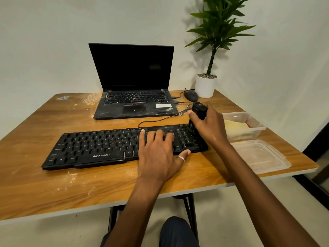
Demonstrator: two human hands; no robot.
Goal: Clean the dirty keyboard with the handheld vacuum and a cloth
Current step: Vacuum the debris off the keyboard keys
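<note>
A black keyboard (99, 148) lies across the middle of a wooden table (53, 193), its cable running back toward an open laptop (133, 82) behind it. The left hand (158, 154) rests palm down on the right half of the keyboard, fingers straight and slightly apart on the keys, the ringed thumb at the near edge. The right hand (210, 127) grips a small black handheld vacuum (199, 110), fingers curled tight round its body, thumb along the left side. The vacuum stands nearly upright with its lower end down on the keys at the far right end of the keyboard.

Pale dusty smears mark the table near the front edge and beside the laptop. A mouse (190, 95) sits just beside a white plant pot (204, 85) at the back right. A clear plastic box (256, 128) on the right holds a yellow cloth (235, 126), and its lid (261, 155) lies flat on the table nearer the front edge.
</note>
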